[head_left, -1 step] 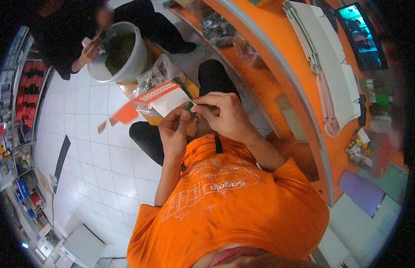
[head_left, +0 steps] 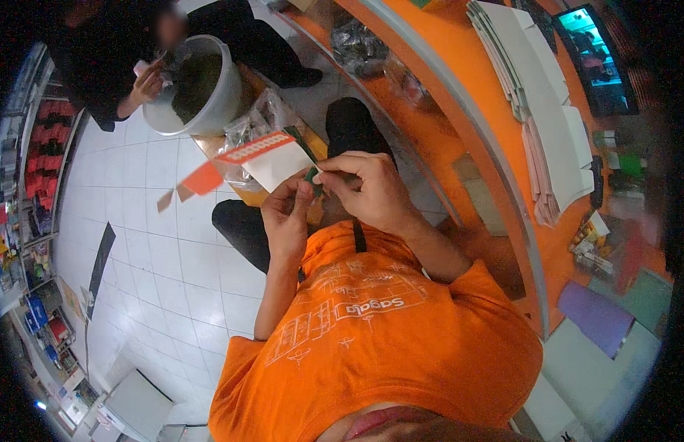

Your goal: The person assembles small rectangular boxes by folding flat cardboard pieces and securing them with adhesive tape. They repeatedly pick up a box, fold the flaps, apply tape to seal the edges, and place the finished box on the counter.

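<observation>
Above my lap, both hands pinch an unfolded paper carton (head_left: pixel 274 166) with white, orange-red and dark green panels. The fingers of my left hand (head_left: pixel 287 214) are closed on its near edge, by a small green flap (head_left: pixel 311 175). Close beside it, my right hand (head_left: pixel 368 184) grips the right-hand edge between thumb and fingers. An orange flap (head_left: pixel 201 179) of the carton sticks out to the left, ending in a brownish tip. Beyond the carton lie clear plastic bags (head_left: pixel 265 114), partly covered by it.
At the far left, a person in dark clothes has a hand (head_left: pixel 145 85) at a translucent tub (head_left: pixel 226 88) of dark green loose material. An orange counter (head_left: pixel 460 81) curves along my right, bearing stacked white folded sheets (head_left: pixel 552 125) and a screen (head_left: pixel 596 59). Shelves (head_left: pixel 51 147) line the left.
The carton's orange flap and brownish tip have swung slightly down and left. Both hands keep their hold in nearly the same place.
</observation>
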`<state>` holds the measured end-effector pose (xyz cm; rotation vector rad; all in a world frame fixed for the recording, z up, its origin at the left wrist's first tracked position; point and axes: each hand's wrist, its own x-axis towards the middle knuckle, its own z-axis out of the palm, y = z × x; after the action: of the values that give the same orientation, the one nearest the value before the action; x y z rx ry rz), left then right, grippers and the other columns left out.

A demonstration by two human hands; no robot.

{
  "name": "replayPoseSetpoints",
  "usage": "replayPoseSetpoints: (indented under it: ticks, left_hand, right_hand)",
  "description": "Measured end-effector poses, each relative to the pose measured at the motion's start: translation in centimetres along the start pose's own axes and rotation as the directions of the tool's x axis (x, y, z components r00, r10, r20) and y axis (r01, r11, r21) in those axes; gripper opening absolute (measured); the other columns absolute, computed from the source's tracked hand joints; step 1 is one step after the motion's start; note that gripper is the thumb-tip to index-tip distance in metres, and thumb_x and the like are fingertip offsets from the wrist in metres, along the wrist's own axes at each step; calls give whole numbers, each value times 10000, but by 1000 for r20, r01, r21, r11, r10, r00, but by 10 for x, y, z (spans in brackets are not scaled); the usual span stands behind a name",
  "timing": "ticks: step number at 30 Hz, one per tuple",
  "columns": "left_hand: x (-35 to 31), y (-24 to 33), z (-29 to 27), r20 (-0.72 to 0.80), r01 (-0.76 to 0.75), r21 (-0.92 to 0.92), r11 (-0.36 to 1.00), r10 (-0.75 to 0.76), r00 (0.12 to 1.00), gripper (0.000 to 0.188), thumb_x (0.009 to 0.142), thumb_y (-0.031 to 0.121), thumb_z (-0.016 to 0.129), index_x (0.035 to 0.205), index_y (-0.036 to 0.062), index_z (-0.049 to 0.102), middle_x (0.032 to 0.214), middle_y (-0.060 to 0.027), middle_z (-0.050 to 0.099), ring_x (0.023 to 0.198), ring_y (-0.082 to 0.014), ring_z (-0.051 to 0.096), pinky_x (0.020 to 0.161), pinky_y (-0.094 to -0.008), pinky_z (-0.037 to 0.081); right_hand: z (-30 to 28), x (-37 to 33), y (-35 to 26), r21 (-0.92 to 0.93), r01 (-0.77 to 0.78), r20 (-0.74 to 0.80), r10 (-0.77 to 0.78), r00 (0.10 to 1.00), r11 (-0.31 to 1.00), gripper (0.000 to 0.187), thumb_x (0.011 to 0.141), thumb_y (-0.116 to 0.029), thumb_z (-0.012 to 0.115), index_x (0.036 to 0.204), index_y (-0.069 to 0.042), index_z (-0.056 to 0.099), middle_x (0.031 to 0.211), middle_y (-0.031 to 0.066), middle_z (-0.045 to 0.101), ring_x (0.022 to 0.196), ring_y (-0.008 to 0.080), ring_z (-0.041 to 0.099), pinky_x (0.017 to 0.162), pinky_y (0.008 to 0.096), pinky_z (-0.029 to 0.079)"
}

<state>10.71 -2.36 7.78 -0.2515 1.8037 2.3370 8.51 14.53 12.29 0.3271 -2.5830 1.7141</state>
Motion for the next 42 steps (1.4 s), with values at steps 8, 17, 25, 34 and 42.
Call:
replayPoseSetpoints:
  ticks: [8, 17, 25, 34, 42]
  left_hand:
    - [21, -17, 13, -62, 13, 28, 1000, -11, 998, 216, 952, 174, 677, 1025, -29, 667, 963, -37, 664, 850, -97, 562, 766, -237, 457]
    - [7, -12, 12, -61, -76, 112, 991, 84, 995, 225, 1015, 162, 581, 1006, -57, 634, 945, -70, 664, 848, -101, 588, 730, -245, 480]
    - [21, -5, 22, -27, 4, -183, 983, -9, 1000, 156, 987, 115, 610, 1123, 42, 589, 1074, -56, 617, 963, -137, 584, 850, -256, 479]
    - [19, -13, 8, 17, 190, -504, 842, -210, 978, 286, 966, 147, 626, 1177, 0, 503, 1156, -120, 571, 1071, -196, 562, 914, -338, 489]
    - [6, -25, 7, 23, -154, 268, 951, 153, 988, 592, 947, 246, 664, 1390, -25, 380, 1270, -135, 555, 1156, -229, 540, 996, -377, 455]
  right_hand:
    - [-5, 6, 12, -120, 87, -108, -100, 989, 989, 98, 807, -48, 705, 899, -15, 709, 854, 147, 686, 773, 337, 678, 656, 380, 543]
    - [13, -8, 14, -120, 118, -211, -141, 967, 986, 115, 804, -119, 718, 818, -28, 648, 787, 133, 652, 713, 320, 666, 610, 403, 525]
    - [-1, 2, 12, 119, 81, -242, -50, 969, 990, 86, 795, -90, 755, 852, -26, 745, 754, 126, 682, 657, 267, 678, 580, 350, 524]
    - [-22, -2, -13, -41, 156, -135, -160, 978, 987, 129, 727, -75, 816, 736, -53, 689, 871, 78, 669, 801, 236, 667, 705, 364, 547]
    - [-31, 18, -2, 186, 329, -225, -285, 932, 926, 297, 724, -122, 848, 688, -57, 561, 990, 92, 603, 781, 221, 639, 640, 329, 529]
